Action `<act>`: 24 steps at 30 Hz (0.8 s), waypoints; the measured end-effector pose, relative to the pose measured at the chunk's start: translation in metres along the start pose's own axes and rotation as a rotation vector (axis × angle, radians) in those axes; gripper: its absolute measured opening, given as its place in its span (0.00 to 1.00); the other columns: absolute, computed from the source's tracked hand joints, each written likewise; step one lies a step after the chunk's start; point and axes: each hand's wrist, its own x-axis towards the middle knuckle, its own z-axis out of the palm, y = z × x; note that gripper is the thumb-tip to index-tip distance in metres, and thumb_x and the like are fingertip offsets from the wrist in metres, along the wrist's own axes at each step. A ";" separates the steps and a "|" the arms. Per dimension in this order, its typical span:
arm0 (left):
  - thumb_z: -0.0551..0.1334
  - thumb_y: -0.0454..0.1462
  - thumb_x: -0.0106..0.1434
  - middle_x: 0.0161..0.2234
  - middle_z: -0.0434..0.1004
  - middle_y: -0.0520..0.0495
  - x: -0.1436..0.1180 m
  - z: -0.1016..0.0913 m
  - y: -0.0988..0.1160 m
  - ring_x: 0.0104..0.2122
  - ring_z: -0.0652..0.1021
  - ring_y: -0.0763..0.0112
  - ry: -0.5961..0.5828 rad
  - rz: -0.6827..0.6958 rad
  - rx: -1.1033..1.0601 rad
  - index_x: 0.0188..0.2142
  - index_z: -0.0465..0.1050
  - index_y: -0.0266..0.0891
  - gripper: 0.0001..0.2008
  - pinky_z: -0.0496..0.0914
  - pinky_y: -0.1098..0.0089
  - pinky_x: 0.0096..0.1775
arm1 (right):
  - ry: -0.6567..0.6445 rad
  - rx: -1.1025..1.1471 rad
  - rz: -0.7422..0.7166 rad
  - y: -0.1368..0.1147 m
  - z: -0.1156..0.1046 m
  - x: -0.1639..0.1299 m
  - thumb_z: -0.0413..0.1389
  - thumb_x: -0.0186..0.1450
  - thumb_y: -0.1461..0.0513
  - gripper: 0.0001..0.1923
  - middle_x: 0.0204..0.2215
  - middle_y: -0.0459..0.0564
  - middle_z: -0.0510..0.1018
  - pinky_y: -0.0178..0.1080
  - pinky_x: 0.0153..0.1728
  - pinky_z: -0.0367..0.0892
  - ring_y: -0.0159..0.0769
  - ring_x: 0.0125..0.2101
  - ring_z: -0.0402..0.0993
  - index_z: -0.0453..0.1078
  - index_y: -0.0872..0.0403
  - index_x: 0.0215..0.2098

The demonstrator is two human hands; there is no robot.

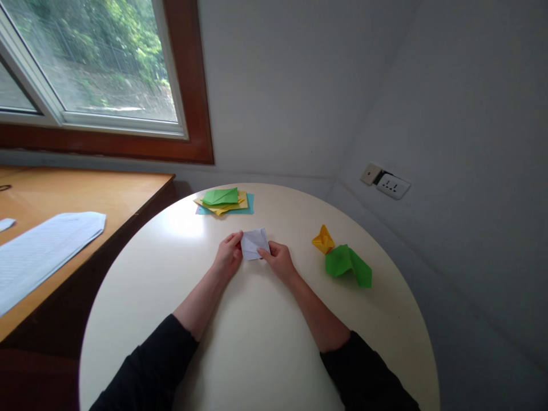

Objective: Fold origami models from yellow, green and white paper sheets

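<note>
together the left hand [229, 255] and right hand [279, 260] pinch a partly folded white paper [254, 244] at mid-bench [257, 342]. folding looks unfinished: a yellow figure [323, 239] and green figure [347, 265] sit done at right, with a coloured paper stack [225, 201] beyond untouched.

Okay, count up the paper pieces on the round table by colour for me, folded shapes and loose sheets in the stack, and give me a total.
White: 1, the folded paper pinched between the left hand and the right hand.
Green: 2, the folded shape at right and the top piece of the stack.
Yellow: 2, the folded shape and a stack sheet.
Blue: 1, the bottom stack sheet.
Total: 6 that show; the stack may hide more.
</note>
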 end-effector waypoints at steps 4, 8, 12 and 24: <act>0.71 0.39 0.41 0.18 0.70 0.52 0.000 0.000 -0.002 0.21 0.71 0.75 0.012 0.002 -0.005 0.21 0.66 0.34 0.15 0.66 0.72 0.27 | -0.018 -0.004 -0.003 -0.005 -0.002 0.000 0.59 0.49 0.53 0.16 0.13 0.41 0.64 0.33 0.21 0.55 0.28 0.18 0.58 0.62 0.54 0.14; 0.70 0.39 0.42 0.19 0.70 0.52 0.001 0.000 -0.001 0.21 0.71 0.75 0.015 0.008 0.007 0.21 0.66 0.34 0.15 0.66 0.72 0.27 | -0.019 -0.021 -0.003 -0.007 -0.005 0.000 0.57 0.51 0.52 0.17 0.12 0.41 0.65 0.32 0.21 0.52 0.27 0.17 0.57 0.61 0.54 0.13; 0.69 0.40 0.42 0.20 0.70 0.51 0.000 0.001 -0.001 0.21 0.71 0.75 0.036 0.011 0.050 0.23 0.66 0.34 0.15 0.67 0.73 0.27 | 0.025 0.010 -0.010 -0.002 -0.006 0.001 0.56 0.52 0.53 0.18 0.12 0.41 0.65 0.32 0.22 0.52 0.27 0.16 0.57 0.61 0.54 0.13; 0.68 0.39 0.48 0.39 0.75 0.47 -0.020 0.012 0.005 0.35 0.77 0.70 -0.215 0.043 0.222 0.56 0.60 0.46 0.35 0.69 0.70 0.39 | 0.258 0.070 -0.007 0.011 -0.007 0.008 0.56 0.52 0.52 0.18 0.13 0.40 0.63 0.33 0.24 0.56 0.28 0.18 0.60 0.58 0.53 0.14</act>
